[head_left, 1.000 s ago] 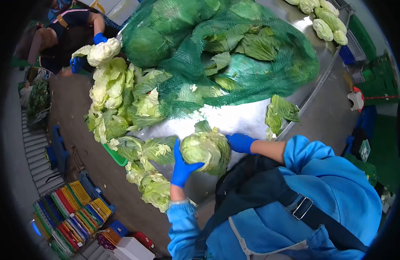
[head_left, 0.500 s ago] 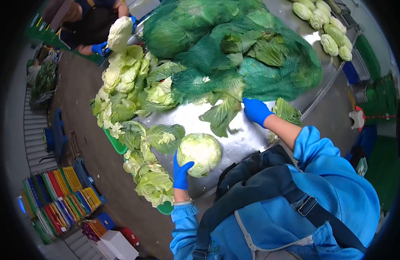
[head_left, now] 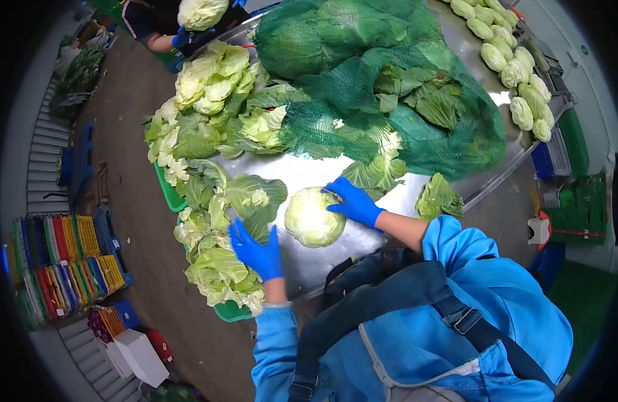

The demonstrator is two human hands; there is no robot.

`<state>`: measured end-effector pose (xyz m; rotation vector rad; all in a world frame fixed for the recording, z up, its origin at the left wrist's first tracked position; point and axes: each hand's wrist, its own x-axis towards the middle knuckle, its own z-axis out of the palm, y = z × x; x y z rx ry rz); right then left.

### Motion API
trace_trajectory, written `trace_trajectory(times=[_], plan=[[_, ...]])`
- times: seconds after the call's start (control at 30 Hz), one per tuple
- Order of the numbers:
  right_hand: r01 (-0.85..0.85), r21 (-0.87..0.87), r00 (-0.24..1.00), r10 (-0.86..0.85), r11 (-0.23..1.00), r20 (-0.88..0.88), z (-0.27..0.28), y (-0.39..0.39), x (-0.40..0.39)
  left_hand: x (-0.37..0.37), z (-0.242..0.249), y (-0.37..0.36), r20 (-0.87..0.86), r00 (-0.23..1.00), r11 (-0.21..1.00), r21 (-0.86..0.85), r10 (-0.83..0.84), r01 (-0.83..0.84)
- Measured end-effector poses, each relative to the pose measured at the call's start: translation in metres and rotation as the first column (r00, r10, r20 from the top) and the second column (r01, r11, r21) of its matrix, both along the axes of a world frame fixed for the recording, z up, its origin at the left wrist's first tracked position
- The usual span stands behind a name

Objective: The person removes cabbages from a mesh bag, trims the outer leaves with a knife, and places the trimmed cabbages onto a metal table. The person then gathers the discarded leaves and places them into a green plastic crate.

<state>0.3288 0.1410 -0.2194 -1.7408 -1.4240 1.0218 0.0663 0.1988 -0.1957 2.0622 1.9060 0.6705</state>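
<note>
A round, pale green cabbage [head_left: 314, 218] rests on the metal table in front of me. My right hand [head_left: 354, 202], in a blue glove, is at the cabbage's upper right side. Its fingers are closed, and a thin dark edge, apparently a small knife [head_left: 332, 193], shows at the fingertips. My left hand [head_left: 257, 251], also gloved, is apart from the cabbage with fingers spread, over the loose outer leaves [head_left: 218, 264] at the table's left edge. A large leaf [head_left: 255, 201] lies just above it. Behind the cabbage, a leaf with a pale stem [head_left: 376, 173] lies against the green net.
Green net sacks [head_left: 349, 40] of cabbages cover the table's far side. Piled leaves [head_left: 212, 80] line the left, above green crates [head_left: 169, 187]. Trimmed heads [head_left: 517, 70] stand at right. Across the table a co-worker's gloved hand [head_left: 181, 37] holds a pale cabbage [head_left: 202, 13].
My left hand has let go of the cabbage and moved left, its fingers spreading. My right hand has come left from the net to the cabbage. The dangling leaf now lies by the net.
</note>
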Motion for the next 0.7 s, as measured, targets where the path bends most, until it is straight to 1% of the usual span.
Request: trace_trajectory(times=[0.03,0.07,0.1,0.13,0.2,0.23,0.27,0.3,0.33,0.4,0.43,0.47,0.5,0.53,0.57,0.67,0.7], plan=[[0.022,0.03,0.999,-0.023,0.999,0.04,-0.001,0.0,0.0,0.001,-0.022,-0.009,0.161,0.985,0.989,-0.118,-0.067,0.086],[0.042,0.062,0.999,-0.042,0.997,-0.004,-0.01,-0.001,0.002,0.006,-0.044,-0.02,0.326,0.939,0.958,-0.219,-0.107,0.185],[0.065,0.094,0.997,-0.061,0.993,-0.047,-0.022,-0.002,0.005,0.021,-0.067,-0.033,0.528,0.849,0.916,-0.341,0.0,0.212],[0.094,0.126,0.993,-0.083,0.988,-0.089,-0.03,-0.002,0.009,0.032,-0.082,-0.039,0.688,0.714,0.856,-0.441,0.13,0.269],[0.145,0.034,0.989,-0.143,0.989,-0.047,-0.013,-0.008,0.009,0.04,-0.083,-0.033,0.787,0.547,0.823,-0.494,0.285,0.282],[0.168,-0.014,0.986,-0.168,0.986,-0.023,0.002,-0.014,0.006,0.044,-0.084,-0.033,0.813,0.454,0.799,-0.523,0.364,0.297],[0.19,-0.068,0.982,-0.19,0.979,0.003,0.009,-0.022,0.004,0.047,-0.077,-0.033,0.8,0.454,0.781,-0.551,0.393,0.295],[0.145,0.006,0.989,-0.145,0.989,0.035,0.002,-0.028,0.001,0.048,-0.065,-0.03,0.785,0.452,0.763,-0.578,0.423,0.289],[0.169,0.039,0.984,-0.171,0.985,0.052,-0.002,-0.034,-0.004,0.051,-0.058,-0.027,0.774,0.449,0.751,-0.597,0.446,0.282],[0.22,0.119,0.97,-0.23,0.968,0.074,0.003,-0.034,-0.024,0.068,-0.068,-0.034,0.772,0.439,0.804,-0.572,0.46,0.163],[0.196,0.16,0.951,-0.228,0.967,0.209,-0.005,-0.033,-0.029,0.079,-0.075,-0.041,0.757,0.444,0.818,-0.568,0.478,0.088],[0.219,0.147,0.952,-0.244,0.965,0.186,-0.015,-0.032,-0.028,0.089,-0.079,-0.047,0.742,0.45,0.827,-0.562,0.497,0.013],[0.243,0.132,0.951,-0.263,0.961,0.164,-0.022,-0.028,-0.025,0.096,-0.075,-0.052,0.729,0.444,0.818,-0.575,0.52,-0.014],[0.267,0.118,0.949,-0.282,0.957,0.142,-0.029,-0.025,-0.019,0.102,-0.07,-0.056,0.74,0.432,0.824,-0.567,0.516,-0.014],[0.318,-0.006,0.935,-0.313,0.948,0.165,-0.029,-0.019,-0.006,0.105,-0.068,-0.058,0.751,0.42,0.831,-0.556,0.509,-0.013],[0.284,-0.049,0.942,-0.269,0.958,0.2,-0.028,-0.014,0.003,0.109,-0.066,-0.055,0.765,0.375,0.824,-0.567,0.525,0.003],[0.293,-0.05,0.929,-0.273,0.955,0.25,-0.031,-0.014,0.002,0.108,-0.066,-0.054,0.763,0.362,0.816,-0.578,0.535,0.012]])
